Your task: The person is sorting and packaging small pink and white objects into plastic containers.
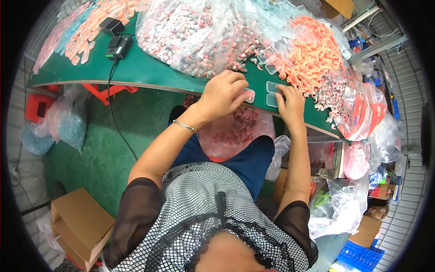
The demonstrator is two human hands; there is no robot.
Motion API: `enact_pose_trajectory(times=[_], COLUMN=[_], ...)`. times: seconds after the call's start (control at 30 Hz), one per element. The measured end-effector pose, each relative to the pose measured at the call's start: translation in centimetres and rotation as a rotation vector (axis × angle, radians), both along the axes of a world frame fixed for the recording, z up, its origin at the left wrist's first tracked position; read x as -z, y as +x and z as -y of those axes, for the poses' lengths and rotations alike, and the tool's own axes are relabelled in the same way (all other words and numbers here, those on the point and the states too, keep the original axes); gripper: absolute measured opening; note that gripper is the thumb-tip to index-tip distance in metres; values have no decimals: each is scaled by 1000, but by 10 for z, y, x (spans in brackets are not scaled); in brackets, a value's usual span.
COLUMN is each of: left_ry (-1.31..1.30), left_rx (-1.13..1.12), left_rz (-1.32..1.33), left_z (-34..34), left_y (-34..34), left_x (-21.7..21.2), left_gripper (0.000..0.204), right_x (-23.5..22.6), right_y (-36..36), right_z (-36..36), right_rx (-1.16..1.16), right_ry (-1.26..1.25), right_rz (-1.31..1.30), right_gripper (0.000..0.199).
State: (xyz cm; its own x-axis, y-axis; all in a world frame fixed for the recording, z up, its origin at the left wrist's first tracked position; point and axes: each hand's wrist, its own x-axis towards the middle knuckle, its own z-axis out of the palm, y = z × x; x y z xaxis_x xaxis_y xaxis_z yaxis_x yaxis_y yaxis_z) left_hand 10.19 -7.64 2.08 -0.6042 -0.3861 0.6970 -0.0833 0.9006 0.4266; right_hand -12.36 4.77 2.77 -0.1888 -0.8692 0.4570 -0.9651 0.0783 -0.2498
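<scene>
My left hand (223, 92) is at the table's front edge, its fingers bent and closed on a small clear plastic box (250, 99). Something pink shows in that box, partly hidden by the fingertips. Just to the right lies an opened clear plastic case (272, 100), its two halves one behind the other on the green table. My right hand (291, 105) has thumb and fingers curled at the right side of this case, gripping its edge. Behind my left hand, many small grey-and-pink curved pieces (204, 68) spill from a big clear bag.
A pile of orange cords (315, 50) lies beyond my right hand, with pink-and-grey pieces (333, 97) beside it. Black power adapters (119, 46) sit on the green table (156, 75), a cable hanging off. A bag of pink pieces (235, 131) is below the edge. A cardboard box (84, 222) stands lower left.
</scene>
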Motion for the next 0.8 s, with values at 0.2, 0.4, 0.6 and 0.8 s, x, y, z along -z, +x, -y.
enact_pose_trajectory(times=[0.2,0.4,0.6,0.8], left_ry=[44,-44,-71,-60], left_rx=[-113,-253,-246,-207], left_rz=[65,299,391,377], left_z=[12,37,49,43], left_y=[-35,-98,-115,-109], left_x=[-13,-13,1,2], left_gripper=[15,13,12,17], right_x=[-15,-9,-18,-11], right_y=[-4,11,1,-9], right_z=[2,9,-4,-23], right_rx=[52,260,50,-19], right_ry=[76,99,-77,72], right_rz=[-31,50,-9,97], right_gripper=[16,10,13,20])
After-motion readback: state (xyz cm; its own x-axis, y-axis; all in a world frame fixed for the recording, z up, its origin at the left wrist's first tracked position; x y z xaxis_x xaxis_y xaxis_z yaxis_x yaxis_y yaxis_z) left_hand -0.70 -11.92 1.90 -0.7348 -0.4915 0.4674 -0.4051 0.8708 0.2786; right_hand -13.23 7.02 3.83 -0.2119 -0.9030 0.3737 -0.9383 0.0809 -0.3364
